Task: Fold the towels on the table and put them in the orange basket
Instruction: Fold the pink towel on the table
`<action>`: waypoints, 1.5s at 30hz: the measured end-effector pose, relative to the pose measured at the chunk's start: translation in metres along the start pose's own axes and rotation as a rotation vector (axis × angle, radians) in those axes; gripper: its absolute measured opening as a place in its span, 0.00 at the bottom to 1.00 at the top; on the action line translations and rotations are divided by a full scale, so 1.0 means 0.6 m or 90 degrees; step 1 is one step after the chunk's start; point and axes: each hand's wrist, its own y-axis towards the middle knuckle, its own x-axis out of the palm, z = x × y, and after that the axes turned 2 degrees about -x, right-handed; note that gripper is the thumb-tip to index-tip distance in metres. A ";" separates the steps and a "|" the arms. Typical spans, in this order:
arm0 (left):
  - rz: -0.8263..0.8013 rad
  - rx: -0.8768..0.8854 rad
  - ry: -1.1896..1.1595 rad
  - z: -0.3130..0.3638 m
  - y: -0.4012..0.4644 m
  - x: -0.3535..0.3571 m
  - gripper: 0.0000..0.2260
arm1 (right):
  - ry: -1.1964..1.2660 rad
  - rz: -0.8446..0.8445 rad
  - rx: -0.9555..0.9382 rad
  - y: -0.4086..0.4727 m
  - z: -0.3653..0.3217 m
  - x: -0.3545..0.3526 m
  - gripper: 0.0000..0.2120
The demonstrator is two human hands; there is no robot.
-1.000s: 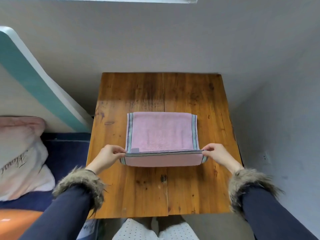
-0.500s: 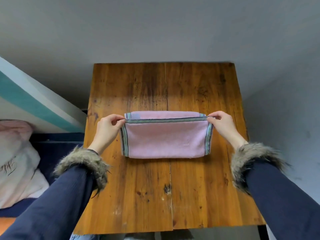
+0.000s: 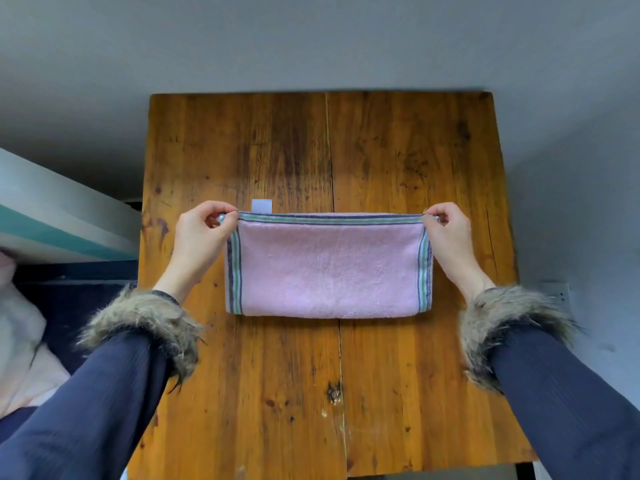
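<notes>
A pink terry towel [image 3: 327, 268] with striped edges lies folded on the wooden desk [image 3: 398, 161]. The left hand [image 3: 199, 237] pinches its far left corner. The right hand [image 3: 448, 237] pinches the far right corner.

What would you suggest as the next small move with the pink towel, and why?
Probably release the corners: the left hand and right hand pinch the far corners of the pink towel, whose edges look aligned on the table.

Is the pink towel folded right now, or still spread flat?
Folded. The pink towel lies doubled on the table, fold nearest the person; left hand and right hand pinch its far corners.
</notes>
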 end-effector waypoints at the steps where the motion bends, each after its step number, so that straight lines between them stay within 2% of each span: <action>1: -0.002 -0.008 -0.005 -0.004 0.004 0.002 0.05 | -0.002 0.000 -0.005 0.003 0.001 0.002 0.04; 7: 0.011 -0.027 0.033 -0.038 0.041 0.038 0.04 | -0.018 -0.004 -0.001 0.037 0.018 0.029 0.07; 10: 0.009 -0.014 0.120 -0.061 0.049 0.055 0.08 | -0.052 -0.003 0.009 0.049 0.034 0.044 0.10; 13: 0.051 -0.028 0.142 -0.068 0.044 0.065 0.16 | -0.073 0.059 0.010 0.041 0.043 0.055 0.15; 16: 0.129 0.071 0.270 -0.056 0.009 0.085 0.19 | -0.211 0.148 -0.162 0.009 0.037 0.073 0.18; 18: 0.089 0.209 0.336 -0.046 -0.026 0.119 0.21 | -0.287 0.096 -0.305 -0.020 0.035 0.106 0.20; 20: 0.001 0.301 0.390 -0.046 -0.055 0.163 0.22 | -0.353 0.017 -0.380 -0.045 0.043 0.147 0.22; 23: -0.089 0.320 0.446 -0.062 -0.078 0.205 0.24 | -0.448 -0.046 -0.385 -0.057 0.070 0.179 0.25; 27: -0.098 0.298 0.504 -0.099 -0.069 0.185 0.26 | -0.474 -0.053 -0.323 -0.038 0.109 0.144 0.27; 29: -0.088 0.285 0.512 -0.117 -0.057 0.163 0.25 | -0.458 -0.051 -0.300 -0.025 0.120 0.120 0.27; 33: -0.090 0.257 0.524 -0.136 -0.042 0.129 0.26 | -0.466 -0.055 -0.327 -0.014 0.126 0.105 0.26; 40: -0.118 0.208 0.484 -0.140 -0.037 0.124 0.26 | -0.507 -0.096 -0.294 -0.016 0.118 0.104 0.28; 43: -0.114 0.204 0.387 -0.129 -0.045 0.115 0.24 | -0.505 -0.067 -0.275 -0.036 0.100 0.113 0.29; 45: -0.035 0.174 0.284 -0.126 -0.060 0.104 0.21 | -0.486 -0.061 -0.313 -0.064 0.085 0.129 0.29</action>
